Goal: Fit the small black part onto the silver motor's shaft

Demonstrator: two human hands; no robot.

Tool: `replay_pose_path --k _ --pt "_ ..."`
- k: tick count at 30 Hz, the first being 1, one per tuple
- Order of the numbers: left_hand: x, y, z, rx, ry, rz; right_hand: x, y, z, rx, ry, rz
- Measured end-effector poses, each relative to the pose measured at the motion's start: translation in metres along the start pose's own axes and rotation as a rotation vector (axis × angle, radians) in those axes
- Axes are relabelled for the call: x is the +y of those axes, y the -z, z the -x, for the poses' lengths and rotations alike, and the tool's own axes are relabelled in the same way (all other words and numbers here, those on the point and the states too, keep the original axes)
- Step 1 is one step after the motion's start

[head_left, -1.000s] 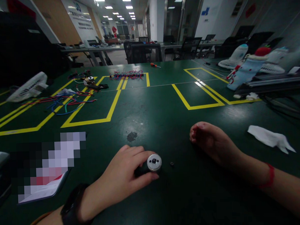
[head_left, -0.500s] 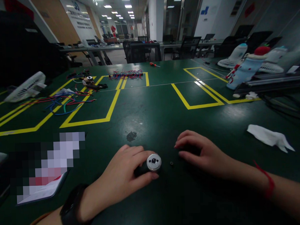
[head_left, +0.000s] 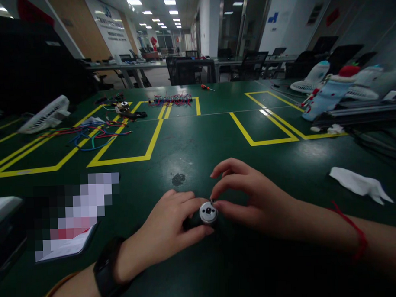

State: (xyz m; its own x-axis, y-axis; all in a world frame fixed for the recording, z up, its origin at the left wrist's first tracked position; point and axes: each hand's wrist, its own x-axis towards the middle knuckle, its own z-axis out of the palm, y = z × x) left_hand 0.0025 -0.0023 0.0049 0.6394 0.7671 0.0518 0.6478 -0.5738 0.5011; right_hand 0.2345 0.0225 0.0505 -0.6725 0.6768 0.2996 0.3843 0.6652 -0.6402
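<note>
My left hand [head_left: 165,227] curls thumb and fingers around a small motor [head_left: 208,213]. Its round silver end faces up toward me, showing a dark centre and two small holes. Right beside it, my right hand [head_left: 251,194] pinches a tiny dark metal piece [head_left: 212,201] between thumb and forefinger, at the upper right rim of the motor's face. The piece is too small for me to tell its exact kind, or whether it touches the motor. The other fingers of the right hand are loosely curved. The motor's lower body is hidden by the left hand and shadow.
A blurred-out phone-like object [head_left: 80,213] lies on the left of the green table [head_left: 191,140]. White tissue [head_left: 360,184] is at the right. Farther off are loose wires [head_left: 96,132], a wire bundle [head_left: 173,99], a screwdriver [head_left: 207,87], a fan [head_left: 44,115] and a blue bottle [head_left: 328,96].
My right hand has moved left and picked the tiny dark piece up off the table, bringing it to the motor's rim. My left hand still holds the motor. The view has shifted slightly.
</note>
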Motion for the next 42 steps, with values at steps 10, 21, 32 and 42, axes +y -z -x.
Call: replay_pose_path --k 10,21,32,42 --pt "0.0 -0.001 -0.002 -0.018 0.014 -0.009 -0.006 -0.006 -0.004 -0.086 0.03 0.138" --pt "-0.001 0.0 -0.002 0.016 0.007 0.03 0.031 0.017 0.019 0.142 -0.276 -0.359" --pt "-0.002 0.0 0.0 0.002 0.021 0.013 0.071 0.007 0.042 0.31 -0.529 -0.767" --pt "-0.001 0.001 0.0 0.013 -0.001 0.005 0.069 0.009 0.038 0.394 -0.574 -0.848"
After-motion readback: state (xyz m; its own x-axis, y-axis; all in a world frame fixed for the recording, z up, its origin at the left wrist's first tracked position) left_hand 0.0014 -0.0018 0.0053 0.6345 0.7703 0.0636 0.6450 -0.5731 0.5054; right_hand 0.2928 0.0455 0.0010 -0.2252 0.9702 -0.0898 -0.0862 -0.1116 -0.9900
